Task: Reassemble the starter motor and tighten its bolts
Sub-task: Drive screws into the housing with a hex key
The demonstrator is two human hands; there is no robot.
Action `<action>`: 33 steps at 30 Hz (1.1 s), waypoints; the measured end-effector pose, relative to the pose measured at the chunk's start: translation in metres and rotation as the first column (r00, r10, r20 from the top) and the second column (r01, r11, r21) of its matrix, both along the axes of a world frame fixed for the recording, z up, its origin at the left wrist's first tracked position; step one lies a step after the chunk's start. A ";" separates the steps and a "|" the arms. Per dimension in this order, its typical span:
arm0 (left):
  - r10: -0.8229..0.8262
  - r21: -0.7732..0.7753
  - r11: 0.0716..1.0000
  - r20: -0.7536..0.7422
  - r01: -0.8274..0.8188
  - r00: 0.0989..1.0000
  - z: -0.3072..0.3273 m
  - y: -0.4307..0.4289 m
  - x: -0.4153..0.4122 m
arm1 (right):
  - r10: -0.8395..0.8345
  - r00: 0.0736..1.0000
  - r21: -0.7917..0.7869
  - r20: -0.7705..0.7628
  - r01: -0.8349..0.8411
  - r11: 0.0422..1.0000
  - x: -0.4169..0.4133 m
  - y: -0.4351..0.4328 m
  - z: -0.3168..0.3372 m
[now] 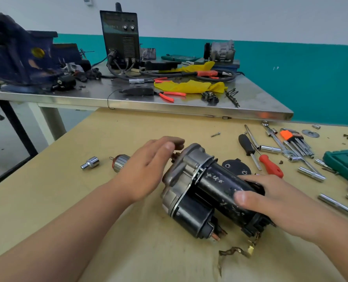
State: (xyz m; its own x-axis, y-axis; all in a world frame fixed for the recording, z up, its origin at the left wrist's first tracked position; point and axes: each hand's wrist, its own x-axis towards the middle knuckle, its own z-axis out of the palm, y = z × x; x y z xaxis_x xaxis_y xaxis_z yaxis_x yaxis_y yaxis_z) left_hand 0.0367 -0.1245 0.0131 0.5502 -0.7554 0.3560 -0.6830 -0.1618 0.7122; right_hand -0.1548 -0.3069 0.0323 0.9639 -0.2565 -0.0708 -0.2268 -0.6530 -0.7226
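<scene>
The starter motor [216, 186] lies on its side on the tan table, grey nose housing toward the upper left, black body and solenoid toward me. My right hand [271, 198] grips the rear end of the black body, thumb on top. My left hand [148, 167] hovers with straight fingers at the nose housing, fingertips at its pinion end. The armature [119, 162] lies partly hidden behind my left hand. A black end cap [237, 166] lies behind the motor. A frayed braided lead [237, 250] trails from the motor's rear.
A silver socket piece [90, 162] sits left of the armature. Screwdrivers [269, 164], sockets, a hex key set [297, 139] and a green tool case [346, 165] crowd the right side. A loose bolt [215, 134] lies farther back. A steel bench [148, 102] behind holds a welder, pliers, yellow rags.
</scene>
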 end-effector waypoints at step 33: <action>-0.376 -0.485 0.846 -0.837 -0.223 0.398 0.009 -0.011 -0.028 | 0.139 0.973 0.179 0.185 -0.173 0.969 0.000 0.004 -0.011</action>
State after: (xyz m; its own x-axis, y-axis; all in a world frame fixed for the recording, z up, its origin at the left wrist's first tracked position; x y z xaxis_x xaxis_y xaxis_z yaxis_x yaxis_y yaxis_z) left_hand 0.0083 -0.1358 0.0225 0.7039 -0.7103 -0.0041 0.3982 0.3898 0.8303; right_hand -0.1548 -0.3026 0.0208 0.9929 -0.0998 0.0640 0.0035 -0.5151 -0.8571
